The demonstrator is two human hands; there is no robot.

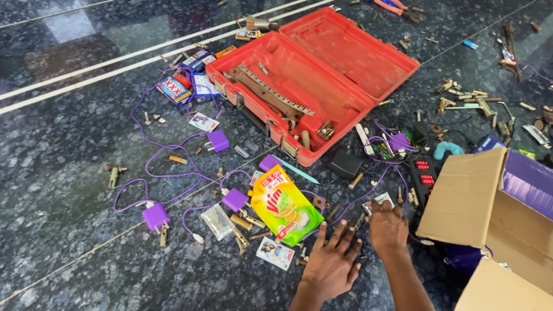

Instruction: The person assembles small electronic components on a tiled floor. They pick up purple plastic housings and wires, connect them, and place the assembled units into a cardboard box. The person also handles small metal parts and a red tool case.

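Two bare hands were recorded in the head view, low over the dark stone floor (pixel 37 217). Left hand (pixel 332 262) lay flat with fingers spread, its grip open and holding nothing; a yellow-green pouch (pixel 284 206) lay just to its left. Right hand (pixel 387 227) curled over a small silvery packet (pixel 377 202); whether that grip had closed could not be told. Beyond both hands stood an open red tool case (pixel 313 83); a cardboard box (pixel 522 277) sat to the right.
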